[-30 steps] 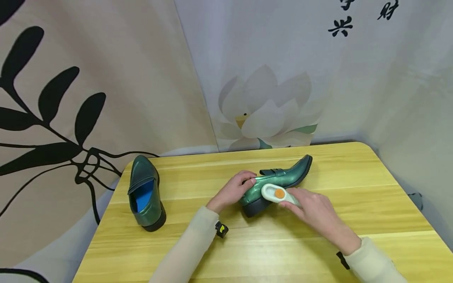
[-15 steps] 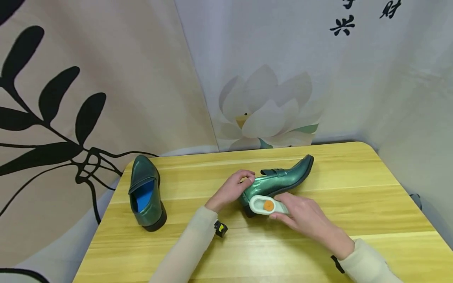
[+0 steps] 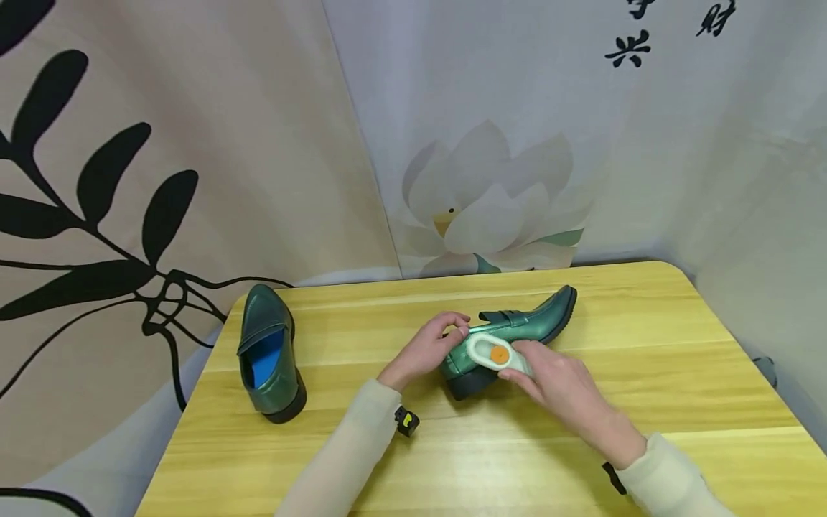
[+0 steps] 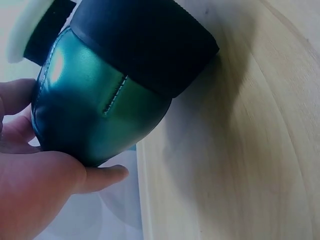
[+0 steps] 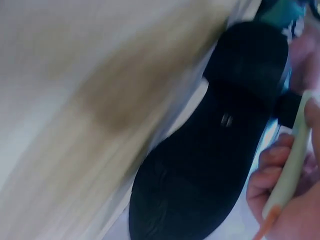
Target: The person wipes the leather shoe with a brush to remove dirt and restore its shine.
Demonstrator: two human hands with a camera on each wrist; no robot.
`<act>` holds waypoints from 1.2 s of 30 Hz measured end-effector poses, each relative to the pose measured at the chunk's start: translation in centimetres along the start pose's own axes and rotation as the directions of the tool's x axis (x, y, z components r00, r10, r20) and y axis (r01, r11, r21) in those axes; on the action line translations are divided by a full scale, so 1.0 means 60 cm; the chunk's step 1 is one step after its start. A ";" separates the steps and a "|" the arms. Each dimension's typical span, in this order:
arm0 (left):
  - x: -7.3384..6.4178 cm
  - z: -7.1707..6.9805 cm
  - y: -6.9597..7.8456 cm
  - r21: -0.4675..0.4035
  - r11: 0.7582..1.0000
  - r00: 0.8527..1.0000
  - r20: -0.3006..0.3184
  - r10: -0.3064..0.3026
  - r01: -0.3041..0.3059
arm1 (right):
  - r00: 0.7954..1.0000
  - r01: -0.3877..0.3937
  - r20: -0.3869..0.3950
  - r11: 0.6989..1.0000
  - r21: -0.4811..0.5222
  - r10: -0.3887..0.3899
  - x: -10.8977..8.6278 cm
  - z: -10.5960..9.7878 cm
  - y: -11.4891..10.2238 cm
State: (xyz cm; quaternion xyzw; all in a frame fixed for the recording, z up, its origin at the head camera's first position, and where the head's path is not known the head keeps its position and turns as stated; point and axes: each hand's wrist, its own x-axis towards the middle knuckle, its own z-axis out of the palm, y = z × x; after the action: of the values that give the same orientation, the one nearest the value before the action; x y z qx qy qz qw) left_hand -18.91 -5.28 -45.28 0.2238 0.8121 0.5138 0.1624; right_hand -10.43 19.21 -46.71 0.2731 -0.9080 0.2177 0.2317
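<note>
In the head view a metallic green loafer (image 3: 533, 324) is tipped on its side with its toe raised to the right. My left hand (image 3: 429, 347) grips it at the heel opening, thumb on one side and fingers on the other, as the left wrist view shows around the green heel (image 4: 100, 105). My right hand (image 3: 563, 380) holds a pale brush (image 3: 500, 355) with an orange spot by its handle. Its dark bristles (image 4: 49, 32) touch or nearly touch the shoe's side, close to the heel. The right wrist view shows the black sole (image 5: 200, 160) beside the brush.
The matching green loafer (image 3: 270, 352), with a blue insole, stands upright at the table's left. Under everything is a yellow wood-grain table (image 3: 672, 373). A printed curtain (image 3: 491, 93) hangs behind its back edge.
The brush went down and left toward the heel, then back up along the shoe's side. My left hand keeps its grip, and the loafer has hardly shifted.
</note>
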 end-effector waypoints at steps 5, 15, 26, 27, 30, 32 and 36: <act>-0.001 0.001 0.002 -0.032 0.999 1.000 -0.002 -0.016 0.016 | 0.995 0.064 0.073 0.998 0.025 -0.066 0.000 0.011 -0.019; 0.001 -0.002 -0.005 -0.066 0.997 0.999 -0.019 -0.028 0.027 | 1.000 0.010 -0.006 1.000 -0.024 -0.010 0.016 0.015 -0.022; 0.001 0.000 -0.003 -0.084 0.996 0.999 -0.022 -0.024 0.022 | 0.999 -0.053 -0.011 0.998 -0.023 0.053 0.019 0.012 -0.022; 0.001 -0.001 -0.003 -0.084 0.996 1.000 -0.020 -0.023 0.021 | 0.999 -0.037 0.001 0.999 -0.022 0.037 0.018 0.013 -0.024; 0.002 0.000 -0.002 -0.084 0.996 1.000 -0.017 -0.020 0.018 | 0.999 -0.032 0.006 0.999 -0.022 0.032 0.018 0.013 -0.025; 0.003 0.000 -0.003 -0.086 0.996 1.000 -0.018 -0.018 0.017 | 0.998 -0.059 -0.016 0.998 -0.022 0.059 0.018 0.012 -0.021; 0.003 0.000 -0.004 -0.085 0.996 1.000 -0.026 -0.012 0.010 | 0.996 -0.078 -0.033 0.997 -0.023 0.077 0.018 0.013 -0.017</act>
State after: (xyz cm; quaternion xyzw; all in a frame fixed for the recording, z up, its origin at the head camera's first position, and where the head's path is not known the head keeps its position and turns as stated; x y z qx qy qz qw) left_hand -19.12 -5.28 -45.49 0.2054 0.7930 0.5498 0.1635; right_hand -10.89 17.60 -46.50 0.2313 -0.9165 0.2199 0.2410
